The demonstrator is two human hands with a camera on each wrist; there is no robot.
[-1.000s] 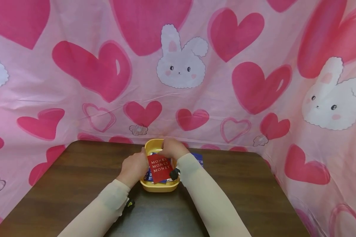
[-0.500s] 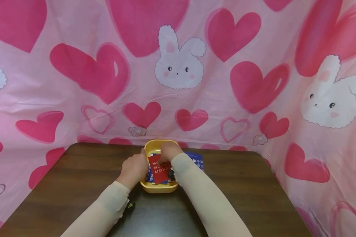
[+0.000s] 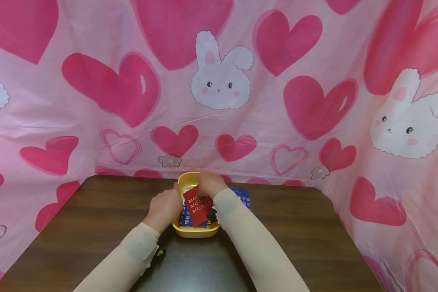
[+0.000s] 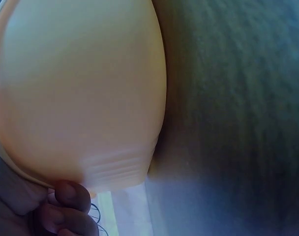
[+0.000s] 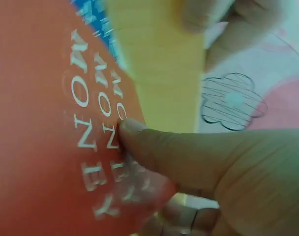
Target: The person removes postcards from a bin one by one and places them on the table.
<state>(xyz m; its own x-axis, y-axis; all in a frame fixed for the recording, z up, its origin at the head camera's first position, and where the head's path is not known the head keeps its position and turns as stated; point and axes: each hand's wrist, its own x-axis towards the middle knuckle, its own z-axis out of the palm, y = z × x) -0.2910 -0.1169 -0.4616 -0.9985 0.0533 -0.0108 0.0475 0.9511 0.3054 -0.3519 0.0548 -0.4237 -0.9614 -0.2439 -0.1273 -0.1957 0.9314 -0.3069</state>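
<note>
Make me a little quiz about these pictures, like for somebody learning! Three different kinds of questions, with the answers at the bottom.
1. Which word is printed three times on the red rectangular paper card?
2. True or false: the left hand grips the yellow rounded plastic tub.
3. Which hand pinches the red card: (a) left, (b) right, (c) neither?

Key: 1. MONEY; 2. true; 3. b, the right hand.

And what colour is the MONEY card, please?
The card is red, shown best in the head view.

Cream sleeves (image 3: 257,239) bear small, seemingly black devices (image 3: 160,253).
</note>
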